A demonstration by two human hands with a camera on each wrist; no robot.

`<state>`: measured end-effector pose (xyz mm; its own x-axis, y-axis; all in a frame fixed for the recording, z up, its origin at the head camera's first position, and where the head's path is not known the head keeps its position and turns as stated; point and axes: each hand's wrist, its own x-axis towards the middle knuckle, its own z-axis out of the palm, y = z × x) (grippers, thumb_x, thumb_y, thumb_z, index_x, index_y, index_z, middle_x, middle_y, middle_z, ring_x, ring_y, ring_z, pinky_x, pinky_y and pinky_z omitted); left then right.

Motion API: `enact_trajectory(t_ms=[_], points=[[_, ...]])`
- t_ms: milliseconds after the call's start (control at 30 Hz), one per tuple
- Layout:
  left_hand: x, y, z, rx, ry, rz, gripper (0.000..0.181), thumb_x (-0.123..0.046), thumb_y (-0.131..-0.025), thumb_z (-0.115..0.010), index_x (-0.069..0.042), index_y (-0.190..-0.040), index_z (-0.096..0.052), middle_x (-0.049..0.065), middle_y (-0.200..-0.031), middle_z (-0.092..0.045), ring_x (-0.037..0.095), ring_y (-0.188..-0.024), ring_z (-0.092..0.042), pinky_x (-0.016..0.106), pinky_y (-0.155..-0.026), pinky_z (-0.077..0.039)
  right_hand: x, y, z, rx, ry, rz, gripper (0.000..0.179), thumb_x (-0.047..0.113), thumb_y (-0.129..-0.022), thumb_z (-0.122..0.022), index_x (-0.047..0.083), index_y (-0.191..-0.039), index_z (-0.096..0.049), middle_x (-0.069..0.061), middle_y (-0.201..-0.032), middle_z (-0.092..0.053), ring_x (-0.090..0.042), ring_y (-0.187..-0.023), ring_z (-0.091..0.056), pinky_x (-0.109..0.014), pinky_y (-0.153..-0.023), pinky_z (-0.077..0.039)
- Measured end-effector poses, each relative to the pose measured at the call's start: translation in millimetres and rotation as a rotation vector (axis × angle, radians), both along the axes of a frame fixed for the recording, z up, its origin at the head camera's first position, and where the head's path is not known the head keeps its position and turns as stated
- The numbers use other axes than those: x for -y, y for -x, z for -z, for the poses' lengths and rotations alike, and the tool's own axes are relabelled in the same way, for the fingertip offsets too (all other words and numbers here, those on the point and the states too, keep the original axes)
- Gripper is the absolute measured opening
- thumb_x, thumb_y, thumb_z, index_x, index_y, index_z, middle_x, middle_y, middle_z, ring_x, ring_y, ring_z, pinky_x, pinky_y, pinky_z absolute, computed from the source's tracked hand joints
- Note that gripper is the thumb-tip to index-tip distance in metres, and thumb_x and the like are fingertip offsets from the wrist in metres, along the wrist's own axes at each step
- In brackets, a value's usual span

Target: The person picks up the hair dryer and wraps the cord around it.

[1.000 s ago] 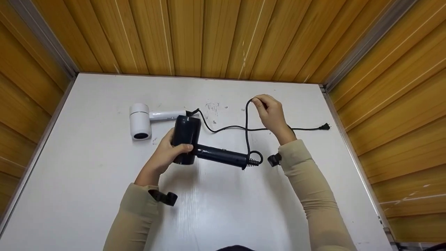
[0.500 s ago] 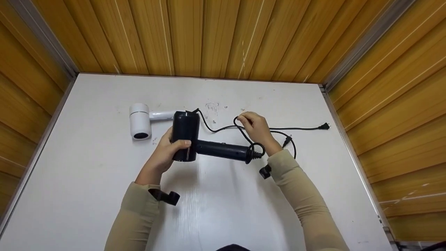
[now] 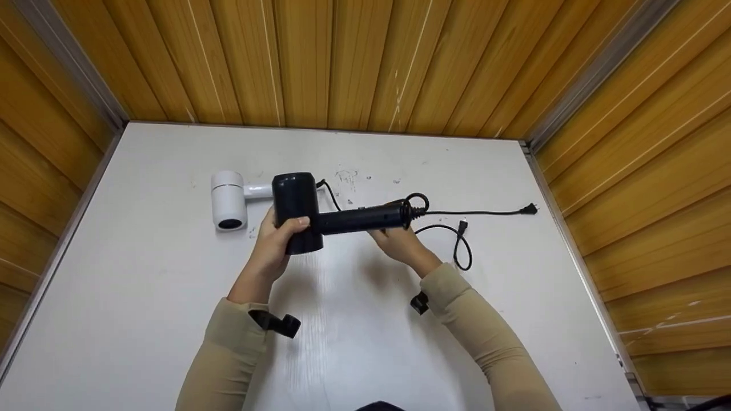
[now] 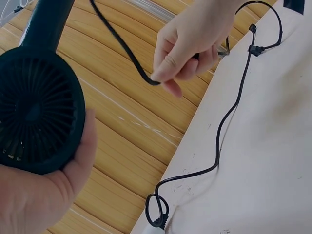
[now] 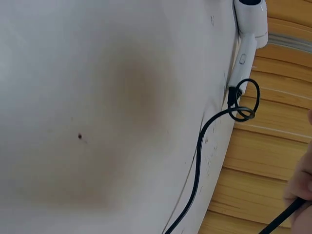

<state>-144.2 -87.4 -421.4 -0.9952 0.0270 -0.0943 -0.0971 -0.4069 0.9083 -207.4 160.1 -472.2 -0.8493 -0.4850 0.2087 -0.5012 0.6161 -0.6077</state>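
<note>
My left hand (image 3: 268, 248) grips the barrel of a black hair dryer (image 3: 360, 220), thumb across its side, holding it above the table. In the left wrist view the dryer's round vent grille (image 4: 34, 112) faces the camera. Lower than the handle in the head view and partly hidden by it, my right hand (image 3: 402, 246) pinches the dryer's black cord (image 4: 122, 46) between thumb and fingers, seen plainly in the left wrist view. The cord loops at the handle's end, and its plug (image 3: 462, 228) lies right of my right hand.
A white hair dryer (image 3: 228, 200) lies on the white table (image 3: 171, 319), its handle partly behind the black one. Its black cord runs right to a plug (image 3: 530, 209). Wood-patterned panels (image 3: 365, 63) wall the back and sides.
My right hand has come down and left with the cord, to beneath the handle. The black dryer's handle end has swung upward, and its cord's plug end has been drawn in.
</note>
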Motion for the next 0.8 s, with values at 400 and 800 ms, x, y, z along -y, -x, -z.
enact_trajectory(t_ms=[400, 800], points=[[-5.1, 7.6, -0.8, 0.060, 0.045, -0.277, 0.057, -0.010, -0.083, -0.061, -0.009, -0.134, -0.037, 0.006, -0.110, -0.054, 0.012, -0.089, -0.060, 0.025, -0.080, -0.049, 16.8, -35.1, -10.5, -0.064, -0.124, -0.151, 0.030, 0.033, -0.098, -0.048, 0.014, -0.094, -0.070, 0.002, -0.087, -0.069, -0.011, -0.078, -0.062, -0.030, -0.074, -0.050], [-9.2, 8.3, 5.2, -0.006, 0.145, -0.434, 0.067, -0.010, -0.081, -0.067, -0.008, -0.137, -0.031, 0.009, -0.114, -0.050, 0.017, -0.096, -0.056, 0.026, -0.081, -0.050, 32.6, -69.4, -37.0, -0.116, 0.037, -0.371, 0.026, 0.023, -0.098, -0.050, 0.009, -0.091, -0.070, 0.001, -0.074, -0.063, -0.006, -0.067, -0.051, -0.018, -0.064, -0.044]])
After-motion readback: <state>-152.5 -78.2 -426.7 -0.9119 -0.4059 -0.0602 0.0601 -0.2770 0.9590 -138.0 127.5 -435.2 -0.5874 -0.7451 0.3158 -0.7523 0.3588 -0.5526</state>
